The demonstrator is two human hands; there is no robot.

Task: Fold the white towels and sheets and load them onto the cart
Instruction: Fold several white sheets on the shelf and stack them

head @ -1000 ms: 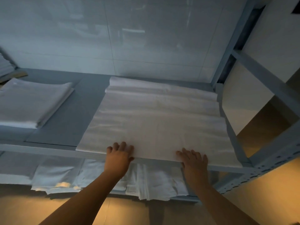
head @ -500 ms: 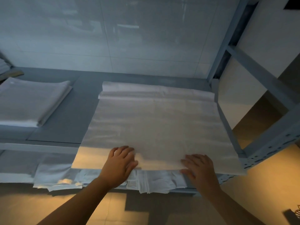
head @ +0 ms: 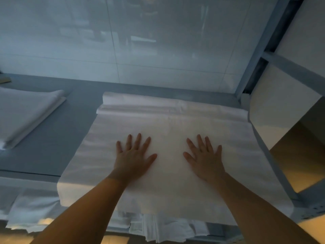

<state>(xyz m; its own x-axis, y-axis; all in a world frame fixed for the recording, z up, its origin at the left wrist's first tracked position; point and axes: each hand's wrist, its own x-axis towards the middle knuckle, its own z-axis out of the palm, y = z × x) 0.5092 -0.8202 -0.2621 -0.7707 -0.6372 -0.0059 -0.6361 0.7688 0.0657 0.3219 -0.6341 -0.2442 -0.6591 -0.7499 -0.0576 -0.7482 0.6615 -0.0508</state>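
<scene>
A white sheet (head: 175, 124) lies spread across a grey shelf (head: 52, 138) in the centre of the frame. Its far edge is bunched into a soft roll near the tiled wall (head: 158, 41), and its near edge hangs past the shelf's front lip. Both bare forearms reach up from the bottom of the frame. The left hand (head: 133, 155) and the right hand (head: 204, 156) lie flat on the sheet, side by side and apart, palms down with fingers spread wide and straight, holding nothing. At the left of the frame a folded stack of white linen (head: 26, 117) rests on the same shelf. Below the shelf's front edge, more white linen (head: 167, 229) shows on a lower level. A grey metal upright (head: 260, 50) rises at the upper right.
</scene>
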